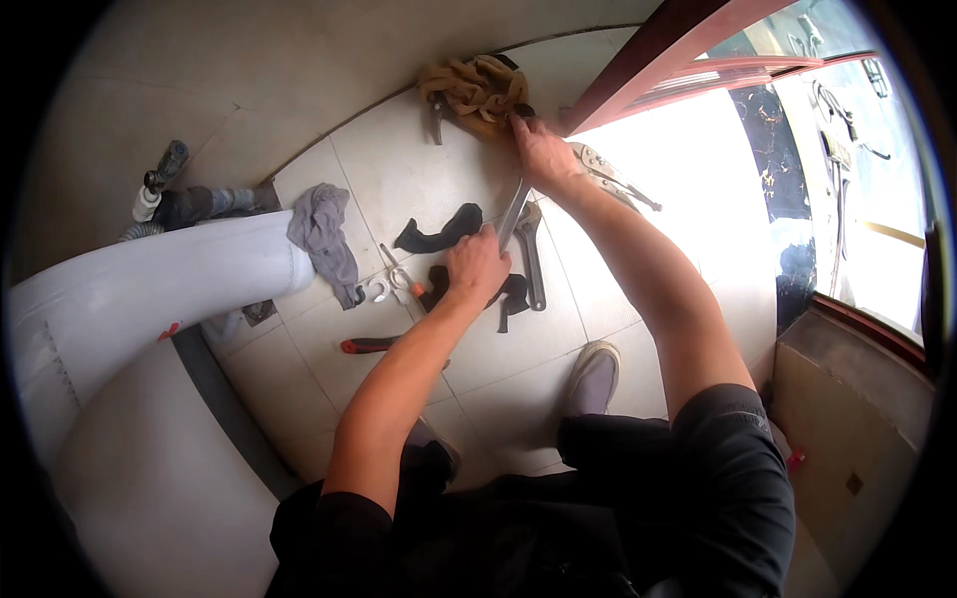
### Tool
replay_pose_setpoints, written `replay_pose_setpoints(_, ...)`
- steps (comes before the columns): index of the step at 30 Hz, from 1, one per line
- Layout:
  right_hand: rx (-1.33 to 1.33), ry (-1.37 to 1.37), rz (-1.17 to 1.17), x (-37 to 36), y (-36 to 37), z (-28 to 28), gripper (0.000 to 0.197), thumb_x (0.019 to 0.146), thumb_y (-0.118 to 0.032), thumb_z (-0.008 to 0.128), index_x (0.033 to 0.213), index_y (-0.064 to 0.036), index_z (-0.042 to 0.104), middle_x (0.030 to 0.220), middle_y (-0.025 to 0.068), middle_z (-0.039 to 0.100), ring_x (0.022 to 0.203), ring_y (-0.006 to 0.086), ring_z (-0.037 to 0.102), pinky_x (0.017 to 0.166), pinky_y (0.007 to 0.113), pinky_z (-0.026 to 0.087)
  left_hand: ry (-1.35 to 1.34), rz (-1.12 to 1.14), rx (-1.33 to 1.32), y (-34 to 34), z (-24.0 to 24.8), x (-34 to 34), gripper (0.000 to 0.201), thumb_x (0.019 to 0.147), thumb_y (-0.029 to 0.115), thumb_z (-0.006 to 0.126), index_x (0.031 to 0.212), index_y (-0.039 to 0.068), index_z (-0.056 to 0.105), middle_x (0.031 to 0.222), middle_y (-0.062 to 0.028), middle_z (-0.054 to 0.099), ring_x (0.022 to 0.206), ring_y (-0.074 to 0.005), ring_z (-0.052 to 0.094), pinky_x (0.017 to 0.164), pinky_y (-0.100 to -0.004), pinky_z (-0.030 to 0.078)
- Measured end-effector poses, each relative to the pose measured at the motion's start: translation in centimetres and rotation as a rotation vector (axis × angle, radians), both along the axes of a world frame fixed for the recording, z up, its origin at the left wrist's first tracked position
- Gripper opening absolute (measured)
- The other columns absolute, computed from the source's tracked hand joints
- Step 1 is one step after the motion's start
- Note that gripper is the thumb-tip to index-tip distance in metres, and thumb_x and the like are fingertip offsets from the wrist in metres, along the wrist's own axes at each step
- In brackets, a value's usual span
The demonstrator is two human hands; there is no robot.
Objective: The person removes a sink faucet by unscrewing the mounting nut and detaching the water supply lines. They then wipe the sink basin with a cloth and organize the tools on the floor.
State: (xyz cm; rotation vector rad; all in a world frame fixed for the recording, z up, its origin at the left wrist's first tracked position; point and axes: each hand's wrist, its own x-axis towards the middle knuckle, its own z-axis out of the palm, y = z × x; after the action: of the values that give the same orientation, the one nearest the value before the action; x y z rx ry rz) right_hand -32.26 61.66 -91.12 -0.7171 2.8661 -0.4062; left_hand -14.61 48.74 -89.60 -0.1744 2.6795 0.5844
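A long, narrow silver metal tool (513, 211) runs between my two hands, its exact kind unclear. Closed fingers of my left hand (478, 264) grip its near end. My right hand (548, 156) is closed at its far end, where a small dark part shows beyond the fingers. Just right of the tool, an adjustable wrench (535, 269) lies on the floor. Locking pliers (606, 176) rest partly behind my right wrist. Black cloth pieces (439, 235) lie left of my left hand and beneath it, near an orange-handled tool (416, 289) and small white plastic pieces (379, 290).
A brown cloth bundle (478, 88) sits by the wall beside a small metal tool (437, 120). Grey cloth (327, 239) hangs against the white ceramic fixture (169, 264), near a pipe valve (164, 174). A red-black handle (367, 345) lies left; a reddish frame (648, 70) stands right.
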Motion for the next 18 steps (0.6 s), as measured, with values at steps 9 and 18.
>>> replay_pose_setpoints(9,-0.802,-1.038,-0.326,-1.6,-5.1,3.5,0.021,0.089,-0.014,0.065,0.084,0.0057,0.067,0.081,0.0198,0.070,0.067,0.0260,0.068,0.055,0.039,0.053,-0.460,0.444,0.810,-7.0,6.4,-2.0,0.028,0.077,0.016,0.074,0.092,-0.006,0.066,0.073,-0.0039,0.060,0.065,-0.0157,0.058,0.057,-0.0299,0.046)
replay_pose_setpoints(18,-1.054,-0.805,-0.981,-2.4,-10.7,5.8,0.029,0.091,-0.018,0.071,0.101,0.0077,0.061,0.090,0.0167,0.067,0.071,0.0272,0.067,0.062,0.043,0.057,-0.295,0.439,0.537,-14.1,10.8,-1.4,0.023,0.079,0.010,0.073,0.094,-0.006,0.065,0.079,-0.0056,0.064,0.068,-0.0125,0.060,0.059,-0.0292,0.048)
